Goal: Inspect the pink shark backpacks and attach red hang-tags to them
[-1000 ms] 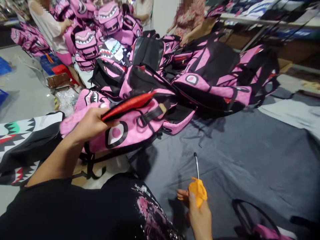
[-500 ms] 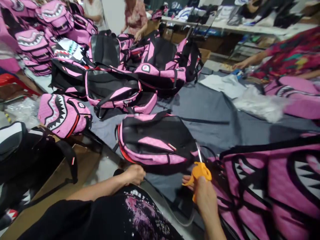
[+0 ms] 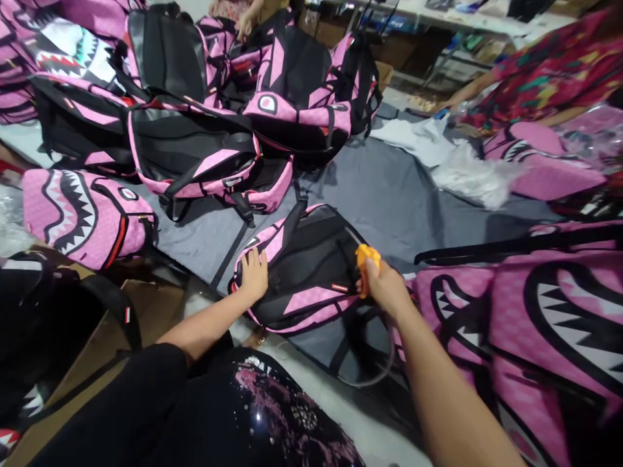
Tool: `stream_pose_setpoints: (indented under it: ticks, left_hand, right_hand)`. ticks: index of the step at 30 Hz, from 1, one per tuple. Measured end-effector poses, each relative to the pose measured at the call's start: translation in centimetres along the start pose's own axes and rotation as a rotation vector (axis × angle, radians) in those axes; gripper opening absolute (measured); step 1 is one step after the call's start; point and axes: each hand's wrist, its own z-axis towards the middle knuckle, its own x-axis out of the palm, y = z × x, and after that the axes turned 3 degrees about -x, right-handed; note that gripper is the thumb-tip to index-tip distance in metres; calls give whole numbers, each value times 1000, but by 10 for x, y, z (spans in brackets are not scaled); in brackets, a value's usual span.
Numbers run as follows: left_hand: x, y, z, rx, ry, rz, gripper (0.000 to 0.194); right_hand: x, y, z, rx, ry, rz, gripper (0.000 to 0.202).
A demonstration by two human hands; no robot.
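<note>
A pink and black backpack [image 3: 311,259] lies on the grey cloth in front of me, its black padded back facing up. My left hand [image 3: 254,279] rests on the backpack's left end with its fingers spread. My right hand [image 3: 384,285] is closed around orange-handled scissors [image 3: 367,259] over the backpack's right end. Their blades point up and left and look blurred. Below my right hand, a pale cord [image 3: 389,360] hangs in a loop; where it leads is hidden.
More backpacks [image 3: 195,155] are piled across the back, and one with shark teeth [image 3: 73,214] sits at the left. Large pink bags [image 3: 525,311] crowd the right. White plastic bags [image 3: 467,168] lie near a co-worker's patterned sleeve [image 3: 525,71]. A cardboard box [image 3: 160,305] stands at lower left.
My left hand has moved up from beside the backpack onto its left end and opened. My right hand has raised the scissors over it. The backpack has turned, and the view has tilted down.
</note>
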Motion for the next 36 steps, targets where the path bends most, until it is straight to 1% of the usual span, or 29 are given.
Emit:
stream_pose_setpoints:
  ticks: [2,3,5,6,7,9,10,11,12,13,14,15,17,18,19,21,22,23,26,27,28,30,32,33,34,35,36]
  left_hand:
    - [-2,10,-7,-27,31,-108,62]
    - [-6,19,-10,-41,62,-176,60]
    - [-19,43,-15,-84,146,-331,51]
    - [-25,56,-17,-114,192,-409,48]
    - [-30,68,-18,-146,235,-480,49]
    - [-36,85,-22,-208,295,-580,57]
    - [-38,89,-24,-233,310,-607,61]
    - [-38,88,-26,-257,320,-631,61]
    - [-38,85,-28,-264,310,-626,59]
    - [-37,78,-31,-250,275,-573,54]
    - [-35,69,-34,-208,225,-466,50]
    - [-32,59,-37,-146,172,-313,49]
    - [-25,39,-41,-8,103,50,58]
    - [-21,31,-41,39,104,204,62]
    - [-16,25,-41,63,132,307,63]
    - [-7,19,-37,71,188,423,64]
    - [-3,18,-35,71,207,452,64]
    - [1,17,-33,70,220,469,64]
    - [6,16,-30,57,239,455,65]
    - [5,15,-29,40,246,415,64]
    - [4,15,-28,8,254,329,63]
    - [-2,18,-26,-76,256,100,59]
    - [-12,26,-21,-185,278,-227,52]
    - [-18,32,-17,-243,304,-397,48]
    - [-24,39,-13,-300,345,-552,44]
    - [-29,46,-8,-362,403,-689,45]
    - [-34,53,-4,-431,465,-811,51]
  right_hand:
    - [8,18,11,54,14,-75,51]
    - [16,25,9,50,59,-92,48]
    - [32,34,-5,-28,190,-96,42]
    - [37,35,-13,-77,265,-86,40]
    - [39,35,-19,-102,306,-85,41]
    - [34,32,-19,-48,253,-131,46]
    - [30,30,-14,-8,214,-160,50]
    - [26,28,-8,17,202,-181,52]
    - [22,26,-1,15,227,-185,52]
    - [21,24,5,-10,279,-174,50]
    - [20,21,9,-37,329,-155,47]
    - [20,18,11,-45,345,-144,45]
    - [19,12,11,10,270,-167,44]
    - [17,9,9,54,229,-186,44]
    - [15,7,6,81,235,-188,44]
    - [12,6,-1,69,342,-131,45]
    - [11,8,-4,56,382,-92,47]
    - [11,12,-6,50,390,-65,48]
    - [19,29,-7,27,342,-105,46]
    - [22,34,-7,13,340,-136,45]
    - [25,38,-6,-1,351,-158,44]
    - [27,39,-4,-18,425,-135,44]
    - [21,32,-1,-18,517,-39,45]
    - [16,26,1,-1,502,7,45]
    - [11,19,4,34,434,33,46]
    - [7,14,7,81,338,37,45]
    - [5,9,10,126,252,29,44]
